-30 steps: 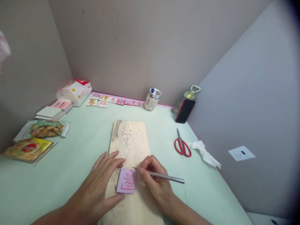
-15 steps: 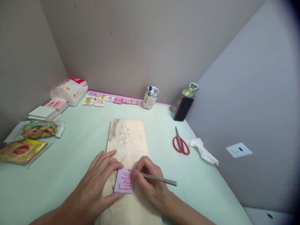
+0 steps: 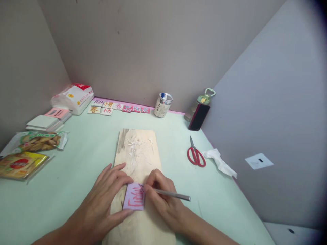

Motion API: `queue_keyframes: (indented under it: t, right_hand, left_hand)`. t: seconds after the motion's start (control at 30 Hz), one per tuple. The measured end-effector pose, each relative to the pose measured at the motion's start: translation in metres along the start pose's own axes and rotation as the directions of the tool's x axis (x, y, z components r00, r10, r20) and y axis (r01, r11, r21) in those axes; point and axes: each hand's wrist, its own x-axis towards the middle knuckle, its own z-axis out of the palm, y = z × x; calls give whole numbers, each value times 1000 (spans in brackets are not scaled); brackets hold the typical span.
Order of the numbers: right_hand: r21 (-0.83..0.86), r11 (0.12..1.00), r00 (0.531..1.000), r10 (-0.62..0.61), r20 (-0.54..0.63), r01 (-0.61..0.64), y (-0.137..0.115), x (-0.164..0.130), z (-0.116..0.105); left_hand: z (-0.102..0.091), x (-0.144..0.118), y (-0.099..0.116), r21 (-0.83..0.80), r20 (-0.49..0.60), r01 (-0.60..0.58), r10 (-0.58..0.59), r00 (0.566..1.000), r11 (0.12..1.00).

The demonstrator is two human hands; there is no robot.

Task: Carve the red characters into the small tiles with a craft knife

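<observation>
A small purple square block (image 3: 135,201) with pink character strokes lies on a wooden board (image 3: 143,154). My left hand (image 3: 103,197) grips it by its left side, thumb at the near edge and fingertips at the far edge. In my right hand (image 3: 162,195) is a slim silver pen-shaped carving knife (image 3: 176,195), pinched like a pencil. Its tip meets the block's upper right corner, where a dark stroke shows; my fingertips partly hide that spot. Pale shavings (image 3: 134,144) are scattered over the board's far half.
Red-handled scissors (image 3: 196,154) and a crumpled tissue (image 3: 221,163) lie on the right. Behind stand a can (image 3: 162,106), a phone (image 3: 199,117) against a bottle (image 3: 191,110), and several lettered tiles (image 3: 106,111). Snack packets (image 3: 22,165), white blocks (image 3: 44,122) and a tissue pack (image 3: 75,98) occupy the left.
The whole view has shifted slightly, so things sit a little further left. Both hands keep nearly the same pose on the block and the knife.
</observation>
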Motion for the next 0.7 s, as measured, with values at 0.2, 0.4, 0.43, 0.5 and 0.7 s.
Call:
queue_keyframes:
  t: [0.2, 0.4, 0.43, 0.5, 0.7]
  right_hand:
    - [-7, 1000, 1000, 12, 10, -12, -2, 2, -2]
    - [-1, 1000, 1000, 21, 5, -21, -3, 2, -3]
    - [3, 1000, 1000, 22, 3, -22, -3, 2, -2]
    - [9, 1000, 1000, 27, 0, -27, -2, 2, -2]
    - [24, 999, 1000, 21, -5, -21, 1, 3, -2]
  left_hand:
    - [0, -1, 1, -5, 11, 7, -7, 1000, 1000]
    - [1, -1, 5, -46, -20, 36, -37, 999, 998]
    - [1, -1, 6, -49, -22, 37, -38, 999, 998]
    - [0, 0, 6, -52, -23, 37, -39, 999, 998]
    - [0, 0, 6, -48, -20, 34, -35, 999, 998]
